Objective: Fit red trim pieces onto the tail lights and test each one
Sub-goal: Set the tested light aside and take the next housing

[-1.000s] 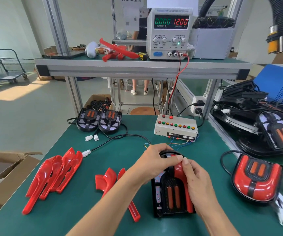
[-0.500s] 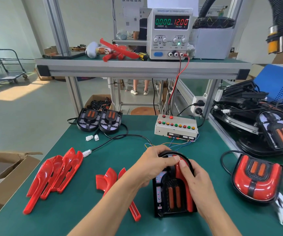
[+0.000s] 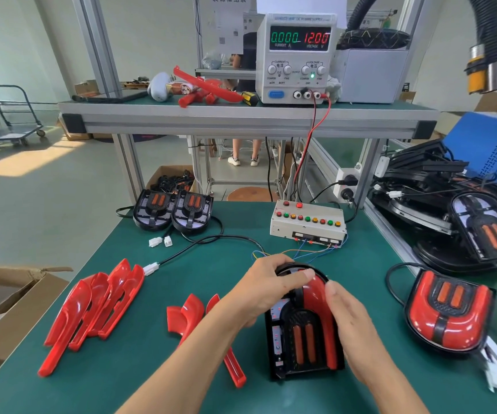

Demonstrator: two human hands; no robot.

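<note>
Black tail light [image 3: 299,336] flat on green table [image 3: 139,380] near front edge, red trim piece [image 3: 319,306] on its R side, L hand [image 3: 266,289] curled over light's top, R hand [image 3: 350,318] pressing trim w/ straight fingers, spare red trims [image 3: 92,309] at left.

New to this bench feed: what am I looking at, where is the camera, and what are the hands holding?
There is no machine: a head-worn camera looks down at a person's bare hands. On the green table the left hand grips the top of a black tail light while the right hand presses a red trim piece along its right side. Spare red trims lie left, a finished tail light right, a button test box behind, a power supply on the shelf.
</note>
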